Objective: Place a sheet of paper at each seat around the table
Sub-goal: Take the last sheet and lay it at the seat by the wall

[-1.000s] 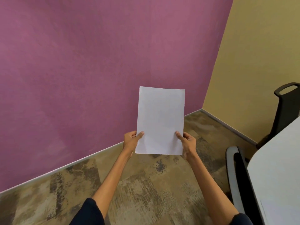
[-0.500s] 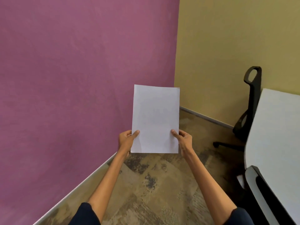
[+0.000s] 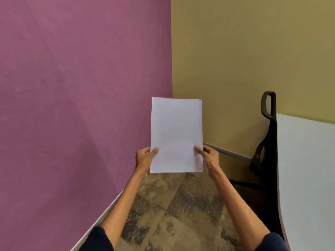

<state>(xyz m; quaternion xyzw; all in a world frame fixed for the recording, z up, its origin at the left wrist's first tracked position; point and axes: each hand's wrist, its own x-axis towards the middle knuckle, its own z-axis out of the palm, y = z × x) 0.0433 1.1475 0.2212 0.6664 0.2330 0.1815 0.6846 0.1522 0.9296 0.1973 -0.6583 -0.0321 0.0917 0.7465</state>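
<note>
Upright, paper (image 3: 176, 131) above both hands' grip.

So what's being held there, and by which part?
A white sheet of paper, pinched near its bottom corners: left hand at the left edge, right hand at the right.

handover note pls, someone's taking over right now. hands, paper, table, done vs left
Left hand: shut on the paper's lower left edge, thumb on the front.
Right hand: shut on the lower right edge, same grip.
Paper: held upright in the air, facing the wall corner, above the carpet; whether it is one sheet or a stack cannot be told.
Table: white top at the right edge of view, black chair against its far side. No sheet lies on the visible part.
Done: nothing confirmed here.
Left: turn right to the table, lay a sheet at each seat.
</note>
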